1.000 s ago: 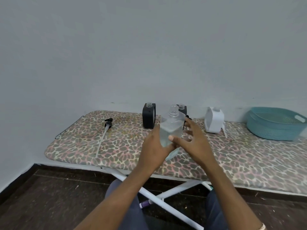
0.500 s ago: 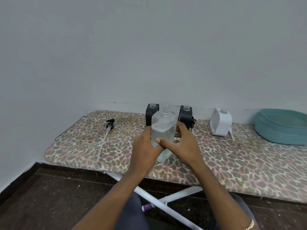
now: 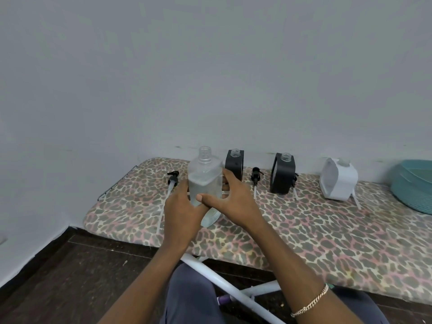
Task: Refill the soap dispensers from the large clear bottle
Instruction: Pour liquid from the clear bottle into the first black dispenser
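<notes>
Clear bottle (image 3: 205,181), uncapped, mouth up, is gripped by left hand (image 3: 181,211) and right hand (image 3: 233,204) over left part of ironing board (image 3: 304,230). Black dispensers (image 3: 234,167) at far edge stand open w/ pumps (image 3: 173,181) off; pouring prob. not begun.

Chain bracelet (image 3: 309,303) on right wrist, slate-blue trousers (image 3: 191,298)

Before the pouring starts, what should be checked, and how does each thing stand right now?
1. Grip: left hand and right hand both hold the clear bottle: ok.
2. Bottle neck uncapped: ok.
3. First black dispenser and second black dispenser have open necks: ok.
4. Bottle mouth over a dispenser: not ok, the bottle is upright, over none.
5. White dispenser opened: cannot tell.
</notes>
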`<action>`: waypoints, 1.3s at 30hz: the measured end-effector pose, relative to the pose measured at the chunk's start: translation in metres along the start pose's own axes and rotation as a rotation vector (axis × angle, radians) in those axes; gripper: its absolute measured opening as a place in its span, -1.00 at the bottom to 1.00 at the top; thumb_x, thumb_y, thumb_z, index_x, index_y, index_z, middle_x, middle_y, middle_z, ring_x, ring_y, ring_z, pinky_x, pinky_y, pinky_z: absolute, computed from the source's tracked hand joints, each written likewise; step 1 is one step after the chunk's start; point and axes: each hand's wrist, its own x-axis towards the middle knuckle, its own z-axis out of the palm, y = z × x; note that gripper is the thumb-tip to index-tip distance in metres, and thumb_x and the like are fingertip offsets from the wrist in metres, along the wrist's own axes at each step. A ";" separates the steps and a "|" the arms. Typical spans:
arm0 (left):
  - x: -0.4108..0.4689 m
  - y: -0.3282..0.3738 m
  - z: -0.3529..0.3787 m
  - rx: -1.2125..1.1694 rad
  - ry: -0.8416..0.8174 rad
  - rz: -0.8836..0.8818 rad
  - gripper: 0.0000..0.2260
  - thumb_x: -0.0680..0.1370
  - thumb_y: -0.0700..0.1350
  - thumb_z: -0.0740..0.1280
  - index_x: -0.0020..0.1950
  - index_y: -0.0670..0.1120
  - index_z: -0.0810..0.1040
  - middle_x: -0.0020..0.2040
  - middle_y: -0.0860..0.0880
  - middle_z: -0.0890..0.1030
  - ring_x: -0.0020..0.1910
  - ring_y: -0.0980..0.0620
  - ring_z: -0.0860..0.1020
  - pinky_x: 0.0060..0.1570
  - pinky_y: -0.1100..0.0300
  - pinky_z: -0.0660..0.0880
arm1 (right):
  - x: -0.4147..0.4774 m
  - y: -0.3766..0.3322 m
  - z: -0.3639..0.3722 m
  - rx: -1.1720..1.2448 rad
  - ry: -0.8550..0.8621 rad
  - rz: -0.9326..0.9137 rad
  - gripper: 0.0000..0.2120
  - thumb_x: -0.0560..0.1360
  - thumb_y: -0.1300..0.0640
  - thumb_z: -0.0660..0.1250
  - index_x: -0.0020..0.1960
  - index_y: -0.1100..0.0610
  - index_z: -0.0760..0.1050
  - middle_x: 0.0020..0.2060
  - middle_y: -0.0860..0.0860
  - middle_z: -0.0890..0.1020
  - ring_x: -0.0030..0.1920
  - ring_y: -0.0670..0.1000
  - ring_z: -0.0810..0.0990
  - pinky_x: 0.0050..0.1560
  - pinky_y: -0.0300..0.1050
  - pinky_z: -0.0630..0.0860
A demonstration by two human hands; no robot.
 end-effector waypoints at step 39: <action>0.002 0.002 0.011 -0.085 0.004 -0.014 -0.40 0.48 0.12 0.58 0.43 0.02 0.44 0.19 0.12 0.58 0.13 0.08 0.57 0.07 0.13 0.49 | -0.032 0.013 -0.069 -0.168 0.389 0.234 -0.78 0.52 -0.02 0.49 -0.09 0.05 0.47 -0.24 -0.09 0.58 -0.29 -0.11 0.51 -0.27 -0.22 0.40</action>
